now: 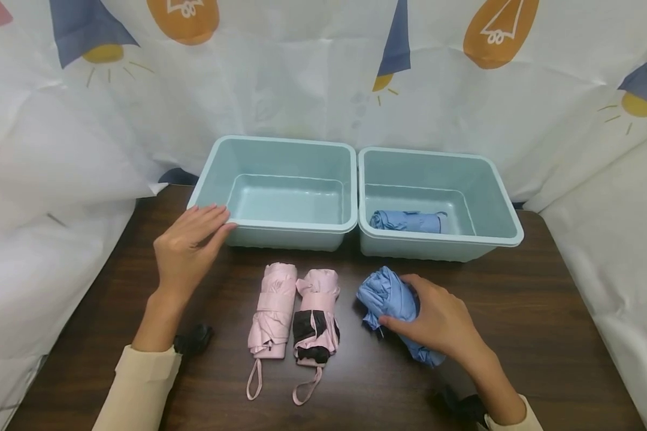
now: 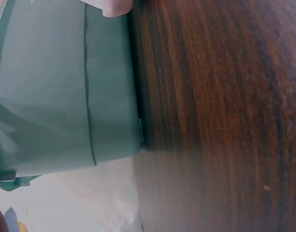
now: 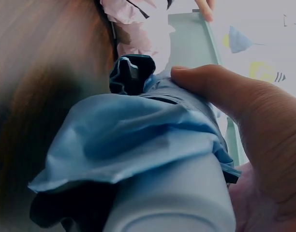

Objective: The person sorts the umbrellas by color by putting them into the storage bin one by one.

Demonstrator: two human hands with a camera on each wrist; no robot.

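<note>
My right hand [image 1: 437,314] grips a blue folded umbrella [image 1: 385,293] that lies slantwise low over the table, thumb on the near side and fingers round the far side. Its fabric is loose and bunched, with dark underside showing; the right wrist view shows its pale blue handle end [image 3: 172,208] close up. My left hand [image 1: 189,245] rests with extended fingers on the front left corner of the left pale green bin [image 1: 272,226]. Between the hands lie two pink folded umbrellas, a neatly wrapped one [image 1: 274,308] and a looser one [image 1: 317,317] showing black fabric.
To the right stands a second pale green bin [image 1: 442,237], holding a blue rolled umbrella [image 1: 407,221]. Both bins sit side by side at the back of the dark wooden table [image 1: 372,389]. A white printed curtain [image 1: 302,90] hangs behind and along both sides.
</note>
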